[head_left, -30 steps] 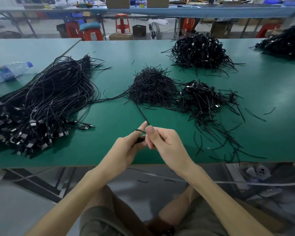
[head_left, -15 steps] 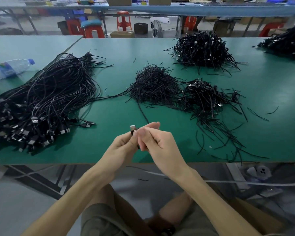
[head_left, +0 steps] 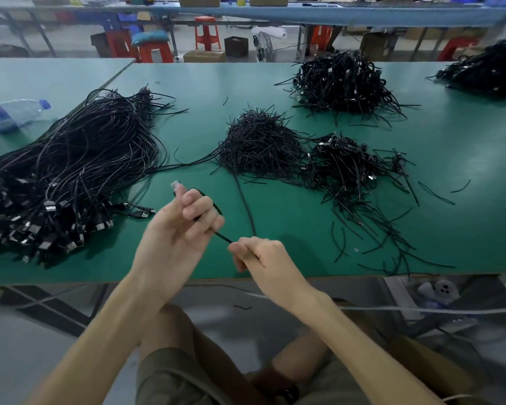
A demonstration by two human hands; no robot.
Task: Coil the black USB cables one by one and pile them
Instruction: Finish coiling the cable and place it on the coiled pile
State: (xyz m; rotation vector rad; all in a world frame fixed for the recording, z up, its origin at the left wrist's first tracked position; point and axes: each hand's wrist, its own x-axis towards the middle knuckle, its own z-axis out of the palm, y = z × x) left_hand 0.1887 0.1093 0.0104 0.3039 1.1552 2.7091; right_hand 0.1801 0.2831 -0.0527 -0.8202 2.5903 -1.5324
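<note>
The left grip is clamped on one black cable, fingers curled round it, with the metal plug poking out above the fingertips. The right grip pinches the same cable a little further along, so a short length runs taut between the two. One hand probably anchors the plug end so the other can feed slack into loops. No loop is formed yet, so the coiling looks barely begun.

Both grips hover above the near edge of the green surface. Well to the left of the left grip lies the big heap of loose cables, plugs facing the person. Ahead of the right grip sits a mound of short black ties, touching a pile of coiled cables to its right. A larger pile lies beyond. A black strand runs from the ties toward the right grip; I cannot tell whether it is the held cable's tail. If so, it may drag ties along. A water bottle lies far left.
</note>
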